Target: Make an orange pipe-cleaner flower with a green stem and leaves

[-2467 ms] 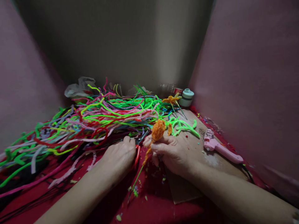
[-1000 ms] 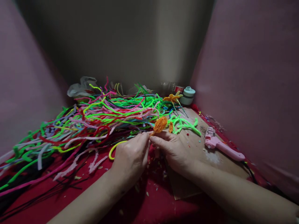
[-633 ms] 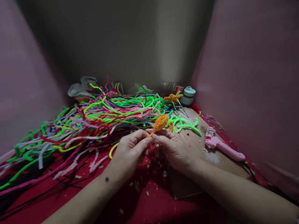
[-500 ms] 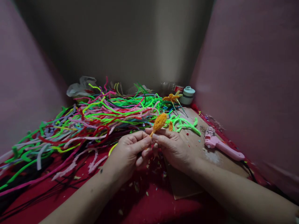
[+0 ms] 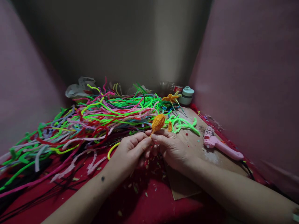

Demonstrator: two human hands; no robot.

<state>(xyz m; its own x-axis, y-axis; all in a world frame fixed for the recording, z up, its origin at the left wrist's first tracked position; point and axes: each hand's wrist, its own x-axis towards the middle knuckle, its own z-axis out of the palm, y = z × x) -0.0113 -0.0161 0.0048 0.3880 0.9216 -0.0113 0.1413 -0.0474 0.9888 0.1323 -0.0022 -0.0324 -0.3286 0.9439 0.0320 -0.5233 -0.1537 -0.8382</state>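
Note:
An orange pipe-cleaner petal (image 5: pixel 158 122), rounded and narrowing to a thin twisted end, points up between my hands. My left hand (image 5: pixel 135 147) pinches its narrow base between thumb and forefinger. From the other side my right hand (image 5: pixel 171 147) grips the same base, fingers curled. The lower fingers of both hands overlap, so what lies beneath the base is hidden. Just behind my right hand lies a smaller orange pipe-cleaner piece (image 5: pixel 170 126). Bright green pipe-cleaner pieces (image 5: pixel 185 123) rest beyond it on a cardboard sheet (image 5: pixel 196 152).
A large heap of colourful pipe cleaners (image 5: pixel 112 112) spreads left and back. Orange pipe-cleaner flowers (image 5: pixel 172 98) stand near a pale green-lidded container (image 5: pixel 187 95). At right, a pink glue gun (image 5: pixel 220 145) lies on the cardboard. Scraps dot the red cloth (image 5: pixel 140 199).
The petal has turned slightly between my fingers and looks wider now. Both hands keep their pinch at its base. The view has shifted a little.

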